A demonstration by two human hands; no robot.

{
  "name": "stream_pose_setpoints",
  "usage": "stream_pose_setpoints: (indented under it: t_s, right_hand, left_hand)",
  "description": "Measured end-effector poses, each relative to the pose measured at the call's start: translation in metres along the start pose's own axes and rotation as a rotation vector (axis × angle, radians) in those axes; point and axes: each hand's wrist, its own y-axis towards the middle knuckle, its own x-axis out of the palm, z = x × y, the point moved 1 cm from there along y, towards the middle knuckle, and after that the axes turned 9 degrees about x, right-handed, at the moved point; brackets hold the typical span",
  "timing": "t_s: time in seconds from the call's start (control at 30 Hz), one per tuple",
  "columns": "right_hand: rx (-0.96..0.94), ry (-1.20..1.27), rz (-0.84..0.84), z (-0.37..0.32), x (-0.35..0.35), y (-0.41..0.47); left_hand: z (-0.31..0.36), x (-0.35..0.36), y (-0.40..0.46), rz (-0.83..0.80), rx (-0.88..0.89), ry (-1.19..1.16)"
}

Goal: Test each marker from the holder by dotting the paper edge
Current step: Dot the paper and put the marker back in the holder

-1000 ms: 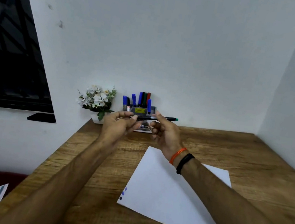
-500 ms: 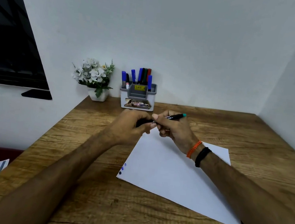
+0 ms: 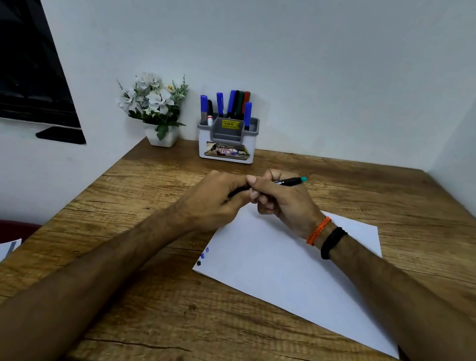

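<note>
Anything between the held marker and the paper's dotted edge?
Nothing visible. The marker is held by both the left hand and right hand above the paper; the edge by the dots lies bare.

Seven markers stand in one holder (image 3: 226, 149), one marker (image 3: 287, 182) in hand, one paper (image 3: 294, 274).

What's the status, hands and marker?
Left hand and right hand both gripping one marker, green end pointing right, above the paper. Dots already on paper's left edge. Holder behind; nothing in the way.
</note>
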Motion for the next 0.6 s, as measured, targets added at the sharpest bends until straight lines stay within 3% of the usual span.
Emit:
stream_pose_setpoints:
  t_s: [0.43,0.6]
  right_hand:
    - [-0.020,0.002,-0.012,0.005,-0.003,0.001]
    - [0.010,-0.010,-0.003,0.004,-0.003,-0.001]
  left_hand:
    - [-0.001,-0.003,-0.006,-0.018,-0.047,-0.030]
    - [-0.015,-0.014,-0.008,-0.135,-0.232,-0.036]
